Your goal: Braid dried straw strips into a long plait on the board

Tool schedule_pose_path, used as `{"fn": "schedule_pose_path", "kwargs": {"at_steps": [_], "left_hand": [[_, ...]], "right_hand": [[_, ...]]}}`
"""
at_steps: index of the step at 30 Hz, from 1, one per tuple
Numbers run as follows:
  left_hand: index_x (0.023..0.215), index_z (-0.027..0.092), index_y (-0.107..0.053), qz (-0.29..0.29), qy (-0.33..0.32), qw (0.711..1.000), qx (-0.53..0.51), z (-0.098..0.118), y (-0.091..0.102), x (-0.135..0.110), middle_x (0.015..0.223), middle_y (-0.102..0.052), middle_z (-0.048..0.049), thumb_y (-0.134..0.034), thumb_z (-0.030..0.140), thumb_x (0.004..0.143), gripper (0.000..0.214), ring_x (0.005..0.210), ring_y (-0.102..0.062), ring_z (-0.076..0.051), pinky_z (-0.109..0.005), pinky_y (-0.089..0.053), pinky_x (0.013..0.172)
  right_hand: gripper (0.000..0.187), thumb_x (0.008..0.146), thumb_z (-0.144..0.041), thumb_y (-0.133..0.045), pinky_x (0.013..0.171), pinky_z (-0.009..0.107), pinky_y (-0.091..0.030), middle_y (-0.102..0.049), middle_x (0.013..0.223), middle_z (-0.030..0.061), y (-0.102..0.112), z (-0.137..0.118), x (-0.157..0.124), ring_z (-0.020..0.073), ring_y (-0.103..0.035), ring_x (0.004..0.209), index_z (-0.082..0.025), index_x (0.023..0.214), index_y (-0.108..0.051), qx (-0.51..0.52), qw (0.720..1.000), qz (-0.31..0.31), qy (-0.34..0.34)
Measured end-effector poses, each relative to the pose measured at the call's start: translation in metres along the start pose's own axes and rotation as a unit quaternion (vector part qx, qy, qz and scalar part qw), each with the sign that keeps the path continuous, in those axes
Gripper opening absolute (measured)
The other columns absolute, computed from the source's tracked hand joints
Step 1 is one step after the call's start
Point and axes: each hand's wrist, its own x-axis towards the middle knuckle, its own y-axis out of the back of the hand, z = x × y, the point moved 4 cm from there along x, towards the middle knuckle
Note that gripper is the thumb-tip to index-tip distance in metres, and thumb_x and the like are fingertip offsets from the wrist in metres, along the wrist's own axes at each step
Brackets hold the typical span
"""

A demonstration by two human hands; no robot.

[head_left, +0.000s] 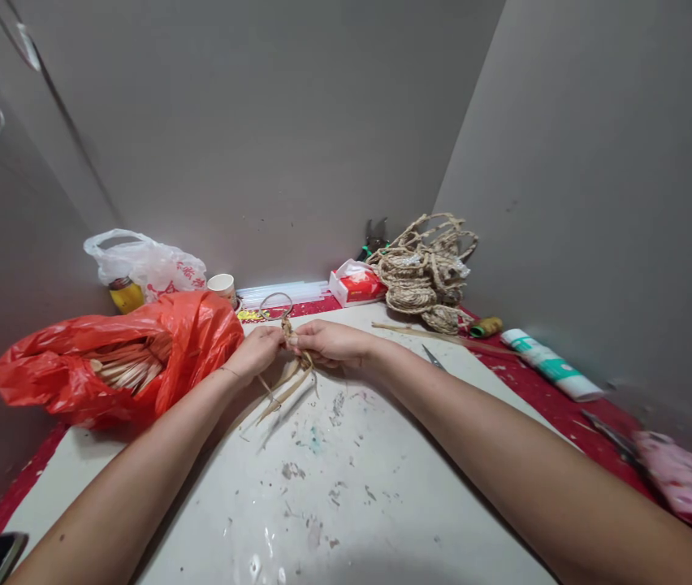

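Over the far part of the white board, my left hand (pixel 261 349) and my right hand (pixel 330 341) meet, fingers closed on a short braid of tan straw (pixel 287 329). From its upper end rises a thin metal ring (pixel 276 306). Loose straw strands (pixel 285 396) hang below the fingers toward me. Both thumbs and forefingers pinch the braid from either side; the other fingertips are partly hidden. To the left, close to my left forearm, an orange-red plastic bag (pixel 200 325) lies open with a bundle of straw (pixel 132 366) inside.
Coiled straw braid (pixel 422 276) is heaped at the back right, beside a red-and-white tissue box (pixel 358 283) and pliers (pixel 375 236). A pointed metal blade (pixel 433 356) lies behind my right forearm. Clear sticks (pixel 285 292), a paper cup (pixel 222 284) and a white bag (pixel 148 264) line the back.
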Motion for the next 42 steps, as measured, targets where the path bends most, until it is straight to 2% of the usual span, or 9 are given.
{"fn": "schedule_pose_path", "kwargs": {"at_steps": [4,8,15,20,28,30,34,38,42], "left_hand": [[0.057,0.018,-0.043,-0.025,0.048,0.997,-0.051,-0.002,-0.002,-0.001,0.043,-0.026,0.0081,-0.050,0.026,0.077,0.022,0.033,-0.016,-0.004,-0.021,-0.008,0.036],[0.064,0.018,-0.048,-0.080,0.041,0.992,-0.093,-0.003,-0.004,-0.002,0.044,-0.025,0.0094,-0.054,0.026,0.078,0.018,0.033,-0.015,-0.003,-0.019,-0.007,0.035],[0.064,0.015,-0.050,-0.077,0.038,0.990,-0.107,-0.006,0.001,0.001,0.043,-0.024,0.0102,-0.059,0.027,0.077,0.019,0.033,-0.014,-0.002,-0.017,-0.008,0.035],[0.061,0.017,-0.044,-0.111,0.112,0.978,-0.138,-0.005,-0.004,-0.003,0.046,-0.023,0.0098,-0.054,0.026,0.077,0.021,0.033,-0.013,-0.002,-0.017,-0.004,0.035],[0.064,0.014,-0.051,-0.106,0.096,0.981,-0.130,-0.001,-0.005,-0.007,0.046,-0.021,0.0099,-0.055,0.021,0.075,0.013,0.033,-0.013,-0.001,-0.017,-0.005,0.035],[0.062,0.014,-0.051,-0.096,0.093,0.982,-0.131,0.000,-0.004,-0.008,0.045,-0.021,0.0097,-0.053,0.020,0.075,0.015,0.033,-0.013,-0.002,-0.017,-0.005,0.036],[0.061,0.014,-0.053,-0.078,0.077,0.988,-0.109,0.000,-0.003,-0.007,0.043,-0.024,0.0090,-0.052,0.019,0.077,0.017,0.033,-0.015,-0.002,-0.018,-0.006,0.036],[0.061,0.015,-0.053,-0.033,0.047,0.996,-0.072,-0.001,0.000,-0.004,0.040,-0.025,0.0090,-0.055,0.022,0.078,0.019,0.032,-0.016,-0.003,-0.020,-0.008,0.036],[0.063,0.014,-0.057,-0.049,0.061,0.994,-0.080,-0.003,0.000,-0.003,0.041,-0.024,0.0095,-0.059,0.022,0.074,0.014,0.032,-0.015,-0.002,-0.020,-0.006,0.037]], "right_hand": [[0.020,0.085,-0.020,-0.046,0.040,0.021,-0.020,-0.034,0.046,-0.0059,0.001,-0.007,-0.001,0.0058,-0.025,0.040,-0.016,0.066,-0.048,-0.097,0.993,0.041,0.050],[0.019,0.080,-0.016,-0.047,0.053,0.022,-0.030,-0.044,0.058,-0.0009,0.003,-0.012,-0.001,0.0086,-0.036,0.054,-0.015,0.061,-0.048,-0.172,0.977,0.063,0.106],[0.016,0.076,-0.019,-0.047,0.053,0.022,-0.028,-0.047,0.060,0.0005,0.004,-0.014,-0.003,0.0105,-0.038,0.056,-0.014,0.062,-0.052,-0.235,0.962,0.094,0.104],[0.016,0.075,-0.012,-0.046,0.053,0.023,-0.028,-0.051,0.060,0.0014,0.002,-0.021,-0.007,0.0111,-0.040,0.055,-0.016,0.060,-0.050,-0.291,0.944,0.109,0.105],[0.017,0.077,-0.020,-0.052,0.053,0.027,-0.024,-0.057,0.063,0.0063,-0.001,-0.029,-0.015,0.0127,-0.039,0.054,-0.017,0.061,-0.055,-0.436,0.878,0.178,0.083],[0.017,0.077,-0.020,-0.051,0.053,0.026,-0.025,-0.058,0.063,0.0060,-0.001,-0.028,-0.015,0.0127,-0.040,0.055,-0.017,0.061,-0.056,-0.423,0.886,0.169,0.090],[0.015,0.076,-0.018,-0.048,0.053,0.024,-0.028,-0.058,0.064,0.0036,0.004,-0.028,-0.015,0.0122,-0.044,0.057,-0.015,0.064,-0.057,-0.344,0.924,0.128,0.113],[0.014,0.072,-0.014,-0.047,0.050,0.024,-0.027,-0.052,0.057,0.0008,0.012,-0.030,-0.016,0.0111,-0.041,0.053,-0.015,0.060,-0.055,-0.353,0.917,0.163,0.093],[0.015,0.071,-0.013,-0.047,0.050,0.023,-0.027,-0.051,0.056,-0.0002,0.011,-0.035,-0.019,0.0105,-0.041,0.052,-0.015,0.058,-0.055,-0.342,0.921,0.169,0.081]]}}
